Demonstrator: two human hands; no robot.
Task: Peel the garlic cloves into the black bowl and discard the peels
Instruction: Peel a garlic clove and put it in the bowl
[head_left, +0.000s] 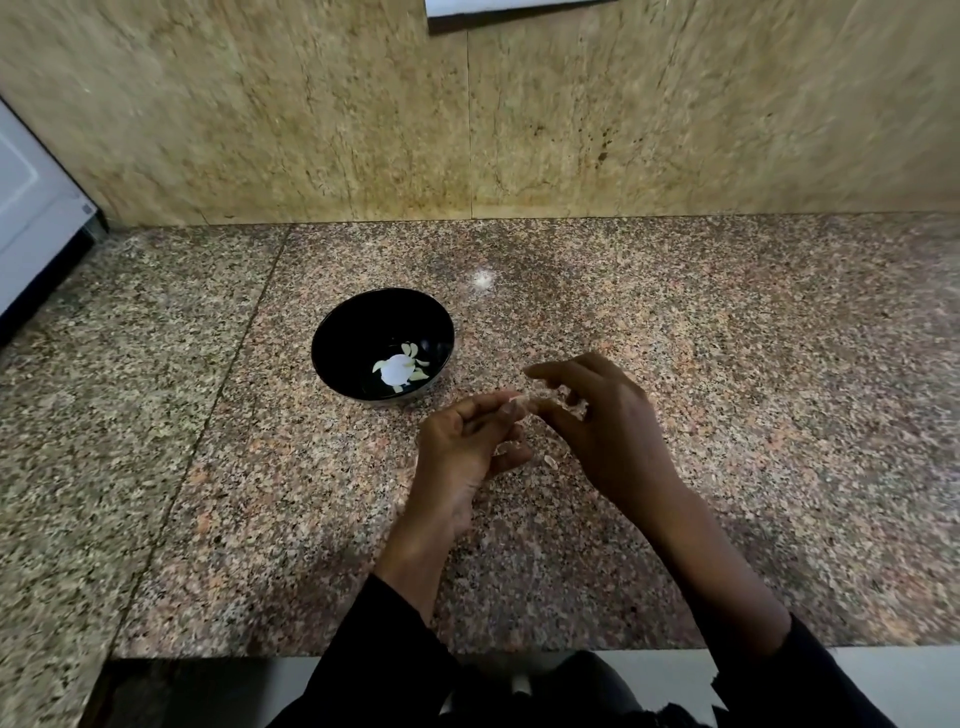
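A black bowl (332, 358) stands on the granite counter with several peeled pale garlic cloves (410, 358) lying in its bottom. Just right of and nearer than the bowl, my left hand (467, 441) pinches a small garlic clove (519, 401) at its fingertips. My right hand (597, 415) meets it from the right, thumb and curled fingers on the clove's thin skin, index finger stretched out toward the bowl. A scrap of peel (550, 460) lies on the counter below the hands. The clove is blurred and mostly hidden by the fingers.
The speckled granite counter (727, 364) runs to a stone backsplash behind and ends at a front edge near my body. A white appliance (31, 218) stands at the far left. A small white speck (483, 279) lies behind the bowl.
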